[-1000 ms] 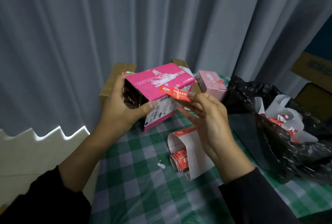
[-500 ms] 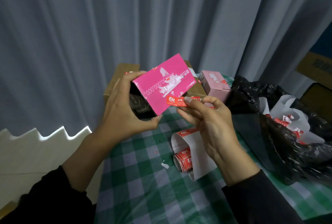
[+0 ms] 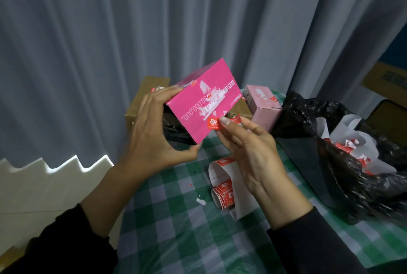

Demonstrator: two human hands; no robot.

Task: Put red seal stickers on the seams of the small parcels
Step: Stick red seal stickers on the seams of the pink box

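Note:
My left hand (image 3: 154, 133) grips a bright pink box (image 3: 204, 102) in the air above the table, its broad printed face tilted toward me. My right hand (image 3: 248, 141) pinches a red seal sticker (image 3: 214, 123) between thumb and fingers, and one end of it lies on the box's lower right edge. The sticker's other end curls up free behind my thumb. A roll of red stickers (image 3: 224, 194) on white backing paper lies on the checked cloth below my hands.
A pale pink box (image 3: 262, 104) and brown cardboard boxes (image 3: 145, 97) stand at the table's far edge. A black plastic bag (image 3: 343, 159) with white backing scraps fills the right side. The green checked tablecloth (image 3: 176, 229) ends at left by a white sawtooth edge.
My left hand raised and turned the pink box so its broad face points at me. My right hand carried the sticker from the box's top corner to its lower right edge.

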